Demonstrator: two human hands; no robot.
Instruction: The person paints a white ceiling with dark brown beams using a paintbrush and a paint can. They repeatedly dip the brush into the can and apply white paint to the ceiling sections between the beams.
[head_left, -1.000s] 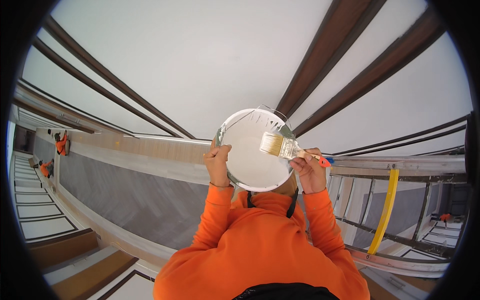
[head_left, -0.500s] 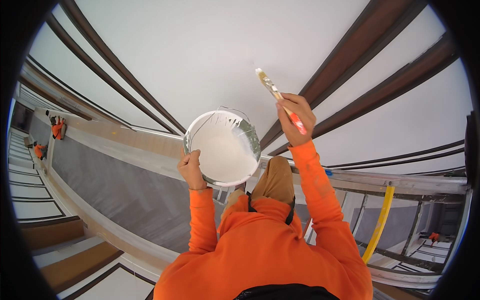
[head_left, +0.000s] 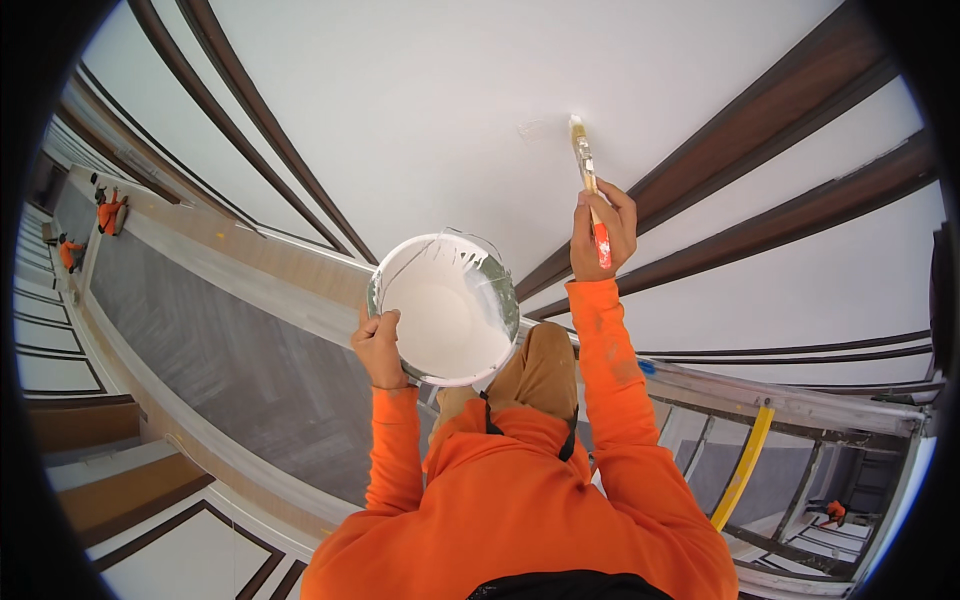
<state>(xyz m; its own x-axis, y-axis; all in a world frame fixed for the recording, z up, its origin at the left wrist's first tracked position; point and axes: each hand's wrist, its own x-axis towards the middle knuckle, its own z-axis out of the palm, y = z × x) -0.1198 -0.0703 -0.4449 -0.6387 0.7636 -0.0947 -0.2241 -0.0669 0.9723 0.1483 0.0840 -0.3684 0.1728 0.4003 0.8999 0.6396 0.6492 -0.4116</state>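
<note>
Paint bucket: we find the bucket (head_left: pixel 500 284) left of centre, held out before the body, its mouth facing us and white paint inside.
Left hand: we see the left hand (head_left: pixel 377 350) closed on the bucket's left rim, thumb over the edge.
Left sleeve: the orange left sleeve (head_left: pixel 396 440) rises from below, forearm nearly straight up our view.
Brush: we place the paintbrush (head_left: pixel 587 170) right of the bucket and well apart from it, bristles pointing up our view, red handle end toward the wrist.
Right hand: the right hand (head_left: pixel 612 225) is raised higher than the left, its thumb and fingers pinched around the brush handle.
Right sleeve: the smudged right sleeve (head_left: pixel 610 340) reaches further forward.
Far workers: at far left we make out two people in orange, too small for us to read their hands.
Bucket underside: hidden from us, as are most of the left fingers behind the rim.
Bristle tip: it is at the white wall (head_left: pixel 420 100), beside a faint mark (head_left: pixel 530 131); we cannot tell whether it touches.
Ladder frame: the metal frame (head_left: pixel 790 410) is partly hidden by the right sleeve.
</note>
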